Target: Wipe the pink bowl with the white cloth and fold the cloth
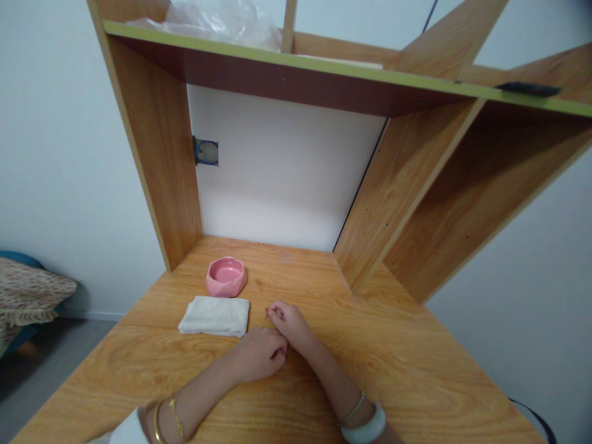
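My left hand [261, 354] rests on the wooden desk, curled into a loose fist with the knuckles up. Nothing shows between its fingers. Touching it, just beyond and to the right, is my right hand [287, 322], closed with the fingertips pinched together. A tiny orange-red bit [267, 312] shows at those fingertips, too small to name. Left of both hands lies a folded white cloth [214, 316], close to the left knuckles. Behind the cloth stands a pink faceted bowl [226, 287], and no contents show inside.
The wooden desk [407, 370] runs under a shelf unit with upright panels [161, 154] and an overhead shelf [287, 65]. A clear plastic bag [222, 24] and a dark flat object [530, 89] lie up there. A wall socket box [206, 152] sits at the back.
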Demonstrator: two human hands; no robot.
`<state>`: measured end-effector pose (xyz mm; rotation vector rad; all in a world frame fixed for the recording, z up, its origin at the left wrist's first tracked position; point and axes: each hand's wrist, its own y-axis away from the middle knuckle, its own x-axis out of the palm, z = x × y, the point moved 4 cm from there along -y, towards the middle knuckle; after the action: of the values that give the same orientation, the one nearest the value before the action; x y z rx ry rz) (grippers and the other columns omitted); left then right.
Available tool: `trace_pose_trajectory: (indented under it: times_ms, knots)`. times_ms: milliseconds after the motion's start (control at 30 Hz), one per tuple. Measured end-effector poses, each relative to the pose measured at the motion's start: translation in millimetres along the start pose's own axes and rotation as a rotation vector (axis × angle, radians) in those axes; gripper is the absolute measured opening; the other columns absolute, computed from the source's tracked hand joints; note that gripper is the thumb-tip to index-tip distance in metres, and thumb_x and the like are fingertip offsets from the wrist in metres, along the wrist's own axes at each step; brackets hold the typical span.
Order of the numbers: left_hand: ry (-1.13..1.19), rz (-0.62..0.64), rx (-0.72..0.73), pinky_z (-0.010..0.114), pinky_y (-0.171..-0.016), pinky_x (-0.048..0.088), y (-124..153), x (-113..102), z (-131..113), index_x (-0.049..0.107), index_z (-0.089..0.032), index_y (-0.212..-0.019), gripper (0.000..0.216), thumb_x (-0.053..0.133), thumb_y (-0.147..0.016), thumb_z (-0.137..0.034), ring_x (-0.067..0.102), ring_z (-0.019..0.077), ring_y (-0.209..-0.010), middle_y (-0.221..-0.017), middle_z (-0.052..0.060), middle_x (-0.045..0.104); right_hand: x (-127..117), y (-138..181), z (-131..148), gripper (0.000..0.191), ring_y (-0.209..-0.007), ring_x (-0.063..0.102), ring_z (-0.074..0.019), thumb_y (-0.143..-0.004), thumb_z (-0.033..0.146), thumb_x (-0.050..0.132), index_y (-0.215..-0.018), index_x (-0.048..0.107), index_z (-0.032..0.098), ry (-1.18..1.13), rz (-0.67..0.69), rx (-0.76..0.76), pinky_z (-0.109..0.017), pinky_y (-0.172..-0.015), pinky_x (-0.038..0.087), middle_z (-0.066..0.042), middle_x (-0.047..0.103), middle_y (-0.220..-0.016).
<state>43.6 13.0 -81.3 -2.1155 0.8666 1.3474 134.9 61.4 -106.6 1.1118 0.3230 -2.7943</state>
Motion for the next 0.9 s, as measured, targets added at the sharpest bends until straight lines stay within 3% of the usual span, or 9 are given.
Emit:
trace_pose_trajectory:
  times_ms: [467,633,767,900]
  knots:
    - [0.039,0.011,-0.004,0.023,-0.060,0.039,-0.5,0.9,1.0,0.062,-0.018,-0.069,0.022,0.041,-0.072,-0.011,0.055,0.0141,-0.064,-0.068,0.001,0.064,-2.1,-1.6,2.7,0.017,-0.046,0.038,-0.0086,-0.080,0.023,0.046,-0.069,0.058,0.018,-0.003,0.006,0.002,-0.020,-0.047,0.025,0.007,0.041,-0.047]
    - [0.052,-0.031,0.066,0.022,-0.059,0.038,0.5,0.6,1.1,0.060,-0.018,-0.066,0.020,0.042,-0.068,-0.010,0.055,0.0133,-0.062,-0.066,0.000,0.064,-1.4,-17.2,21.9,0.015,-0.058,0.048,-0.0102,-0.078,0.018,0.048,-0.075,0.062,0.017,0.011,-0.037,-0.091,-0.021,-0.056,0.035,0.002,0.053,-0.061]
    - [0.083,-0.189,0.156,0.021,-0.055,0.036,5.5,-7.3,3.6,0.056,-0.017,-0.060,0.017,0.042,-0.064,-0.008,0.052,0.0114,-0.055,-0.057,-0.001,0.059,2.7,-32.9,49.1,0.017,-0.079,0.054,-0.0132,-0.074,0.019,0.055,-0.088,0.065,0.016,-0.081,-0.020,-0.198,-0.024,-0.071,0.041,-0.005,0.061,-0.086]
    - [0.126,-0.406,0.175,0.022,-0.051,0.032,11.5,-18.5,9.3,0.052,-0.018,-0.057,0.017,0.038,-0.061,-0.009,0.045,0.0108,-0.048,-0.050,-0.001,0.053,12.7,-46.1,60.3,0.023,-0.078,0.057,-0.0136,-0.072,0.025,0.060,-0.092,0.065,0.016,-0.174,0.076,-0.160,-0.024,-0.071,0.043,-0.004,0.064,-0.087]
